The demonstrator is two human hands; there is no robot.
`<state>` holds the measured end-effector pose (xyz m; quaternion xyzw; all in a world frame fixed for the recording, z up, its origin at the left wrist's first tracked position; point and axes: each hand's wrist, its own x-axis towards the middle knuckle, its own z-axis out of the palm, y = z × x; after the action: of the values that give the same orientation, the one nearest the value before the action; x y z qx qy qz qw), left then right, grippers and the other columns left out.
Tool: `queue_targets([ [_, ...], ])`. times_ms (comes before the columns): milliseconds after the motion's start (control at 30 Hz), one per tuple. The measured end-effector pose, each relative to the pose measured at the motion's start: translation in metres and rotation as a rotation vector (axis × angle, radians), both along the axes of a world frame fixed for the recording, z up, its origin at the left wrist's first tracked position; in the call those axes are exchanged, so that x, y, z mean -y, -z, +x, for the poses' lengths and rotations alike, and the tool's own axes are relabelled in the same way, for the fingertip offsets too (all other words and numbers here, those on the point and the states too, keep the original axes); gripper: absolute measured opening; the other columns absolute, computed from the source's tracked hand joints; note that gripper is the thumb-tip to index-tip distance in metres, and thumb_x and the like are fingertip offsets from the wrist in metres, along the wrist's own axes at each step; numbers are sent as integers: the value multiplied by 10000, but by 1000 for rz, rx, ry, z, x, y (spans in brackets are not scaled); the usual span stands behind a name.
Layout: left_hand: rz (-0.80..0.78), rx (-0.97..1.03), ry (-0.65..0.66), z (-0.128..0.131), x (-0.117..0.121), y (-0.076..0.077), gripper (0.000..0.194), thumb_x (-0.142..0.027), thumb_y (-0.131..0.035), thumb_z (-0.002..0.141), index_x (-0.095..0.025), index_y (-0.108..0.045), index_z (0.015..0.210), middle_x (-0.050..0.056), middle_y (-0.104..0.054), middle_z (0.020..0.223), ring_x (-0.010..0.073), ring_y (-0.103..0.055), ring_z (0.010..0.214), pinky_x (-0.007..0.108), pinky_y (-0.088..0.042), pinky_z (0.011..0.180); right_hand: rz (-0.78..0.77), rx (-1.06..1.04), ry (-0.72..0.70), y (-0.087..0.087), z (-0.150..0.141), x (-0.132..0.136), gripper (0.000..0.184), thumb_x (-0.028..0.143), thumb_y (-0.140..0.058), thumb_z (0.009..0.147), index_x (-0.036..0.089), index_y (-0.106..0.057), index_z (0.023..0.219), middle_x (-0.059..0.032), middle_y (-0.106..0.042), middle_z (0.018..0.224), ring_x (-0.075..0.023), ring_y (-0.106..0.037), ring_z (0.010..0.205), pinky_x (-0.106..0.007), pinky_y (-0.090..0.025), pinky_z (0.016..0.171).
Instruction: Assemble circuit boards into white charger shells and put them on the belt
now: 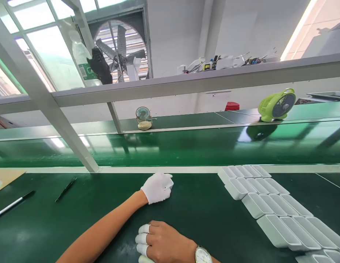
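Note:
My left hand, in a white glove, reaches over the dark green tabletop near its far edge. Its fingers are curled closed, and a pale edge shows at the fingertips, too small to name. Nearer to me, my right hand is held back up with its fingers pointing left. White finger cots cover several of its fingertips, and a wristwatch is on the wrist. Those fingers are bent and close together; what is under them is hidden. Rows of white plastic trays stand on the right, apart from both hands.
A black pen-like tool and a white marker lie on the left, near a tan sheet. A slanted metal post meets the table's far edge. Beyond runs a green conveyor belt; a green fan stands behind it.

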<state>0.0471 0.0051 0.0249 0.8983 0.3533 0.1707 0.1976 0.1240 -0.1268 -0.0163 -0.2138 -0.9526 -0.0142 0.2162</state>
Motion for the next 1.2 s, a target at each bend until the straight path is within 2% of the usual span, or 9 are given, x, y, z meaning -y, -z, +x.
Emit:
queue_targets([
  [67, 11, 1, -168, -14, -10, 6, 502, -241, -687, 711, -212, -655, 1212, 80, -652, 1059, 242, -637, 897, 363, -542, 858, -27, 6, -11, -1, 1, 0, 304, 398, -461, 1039, 202, -665, 927, -42, -712, 944, -158, -614, 938, -283, -448, 806],
  [167, -44, 8, -252, -27, -15, 11, 543, -359, -716, 737, -222, -627, 1255, 74, -645, 1084, 260, -638, 958, 393, -537, 905, -55, 27, -1, -5, 5, -2, 282, 373, -473, 1031, 195, -676, 947, -67, -719, 1006, -163, -628, 957, -286, -462, 842],
  [300, -163, 115, -152, -33, -13, 8, 684, -459, -741, 740, -209, -570, 1354, 96, -627, 1210, 278, -619, 1048, 420, -515, 957, -56, 67, 86, -11, 17, -9, 240, 343, -512, 1010, 171, -680, 1017, -96, -723, 1074, -197, -645, 1036, -314, -486, 892],
  [400, -274, 253, 13, -37, -15, 3, 535, -388, -615, 860, -216, -576, 1365, 78, -656, 1215, 234, -617, 1053, 380, -506, 977, -54, 53, 161, -14, 26, -16, 243, 323, -510, 1009, 155, -679, 1059, -106, -716, 1151, -226, -633, 1136, -335, -499, 933],
  [467, -324, 283, 48, -40, -18, 0, 453, -338, -571, 885, -214, -618, 1318, 64, -693, 1144, 210, -625, 1006, 358, -508, 966, -77, 30, 192, -15, 30, -20, 251, 318, -505, 1011, 156, -677, 1094, -110, -700, 1215, -230, -619, 1181, -344, -499, 964],
  [700, -474, 264, -83, -40, -22, 11, 557, -410, -731, 750, -225, -638, 1267, 24, -717, 970, 182, -646, 790, 315, -549, 787, -193, 4, 249, -11, 31, -21, 247, 339, -532, 997, 203, -694, 1126, -105, -708, 1204, -235, -619, 1197, -390, -457, 1069],
  [833, -553, 308, -150, -36, -22, 19, 593, -449, -750, 717, -222, -635, 1252, 0, -691, 873, 156, -613, 680, 293, -540, 694, -207, -28, 254, -4, 32, -22, 242, 325, -535, 996, 224, -695, 1148, -86, -719, 1202, -221, -620, 1210, -382, -456, 1080],
  [1033, -608, 350, -138, -35, -24, 22, 662, -462, -793, 663, -228, -640, 1263, 20, -712, 962, 184, -636, 766, 300, -546, 724, -200, -28, 262, 9, 33, -28, 285, 338, -470, 1023, 235, -712, 1131, -90, -733, 1174, -217, -641, 1183, -373, -494, 1047],
  [1200, -593, 316, -150, -36, -21, 16, 779, -449, -836, 611, -237, -608, 1325, 16, -720, 964, 211, -646, 809, 327, -553, 763, -234, -47, 264, -3, 32, -25, 254, 350, -515, 1006, 226, -685, 1147, -75, -721, 1202, -213, -622, 1204, -356, -486, 1039],
])
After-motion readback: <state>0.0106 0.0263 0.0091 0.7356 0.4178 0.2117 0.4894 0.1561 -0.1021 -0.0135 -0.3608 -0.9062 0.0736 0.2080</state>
